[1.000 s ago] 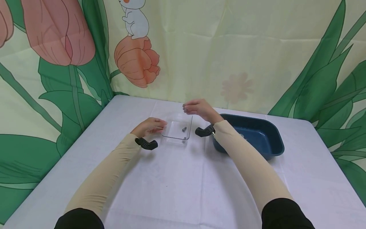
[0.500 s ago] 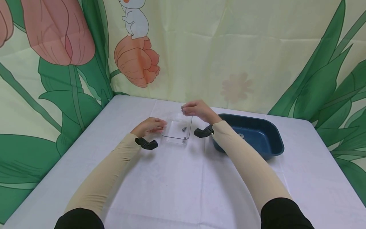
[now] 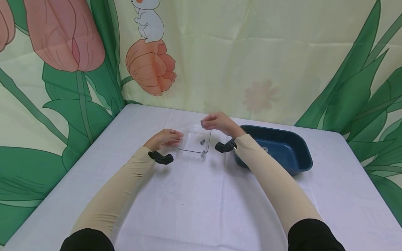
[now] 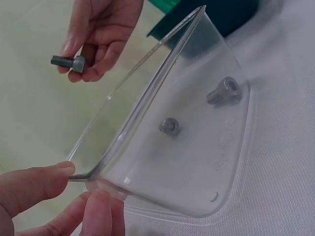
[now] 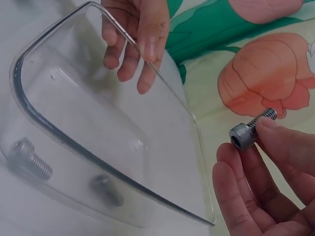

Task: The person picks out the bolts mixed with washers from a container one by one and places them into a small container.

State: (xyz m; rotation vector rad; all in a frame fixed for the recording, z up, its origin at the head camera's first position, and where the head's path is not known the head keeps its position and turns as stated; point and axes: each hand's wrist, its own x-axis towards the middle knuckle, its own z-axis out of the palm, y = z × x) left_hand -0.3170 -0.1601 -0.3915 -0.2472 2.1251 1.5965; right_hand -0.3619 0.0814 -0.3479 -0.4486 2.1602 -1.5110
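My left hand [image 3: 164, 138] pinches the rim of a clear plastic box [image 4: 197, 162] at its left side, thumb on one face of the wall and fingers on the other. Inside the box lie two grey socket head bolts, one bolt [image 4: 170, 126] near the middle and another bolt [image 4: 227, 91] by a corner. Above the far right edge of the box is my right hand [image 3: 221, 124]. Its thumb and fingertips pinch a third socket head bolt [image 5: 242, 136], held roughly sideways with its hex socket showing in the right wrist view.
A dark blue basin [image 3: 290, 150] stands just right of the box, partly behind my right forearm, with small pale pieces [image 3: 265, 149] in it. A white cloth [image 3: 182, 209] covers the table. Behind its far edge hangs a printed curtain [image 3: 213, 69].
My right hand has come down slightly toward the box rim, still pinching the bolt. The left hand and the box have stayed in place.
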